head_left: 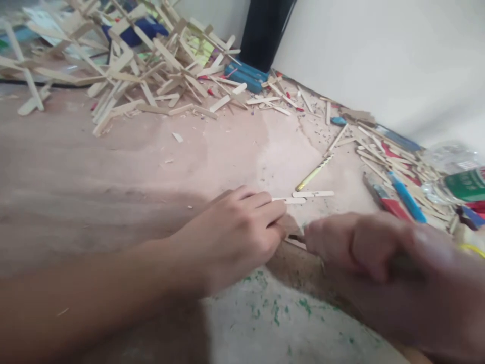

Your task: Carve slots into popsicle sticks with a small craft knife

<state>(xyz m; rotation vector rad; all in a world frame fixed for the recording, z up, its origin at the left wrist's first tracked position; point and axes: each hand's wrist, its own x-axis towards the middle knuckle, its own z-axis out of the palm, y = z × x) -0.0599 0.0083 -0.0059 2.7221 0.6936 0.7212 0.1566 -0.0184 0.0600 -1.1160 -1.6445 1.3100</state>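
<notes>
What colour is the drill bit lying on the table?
The drill bit is gold, its far end spirally striped; shown in the head view.

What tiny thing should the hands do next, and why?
Maybe slide the left hand back a little. The right hand grips a dark-tipped tool, too blurred to name, which pokes out right beside the left hand. If it's sharp, a bit more room could be safer.

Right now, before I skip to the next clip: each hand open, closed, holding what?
Left hand: curled; whether its grip holds anything is hidden.
Right hand: closed around a dark-tipped tool, mostly hidden and blurred.
</notes>
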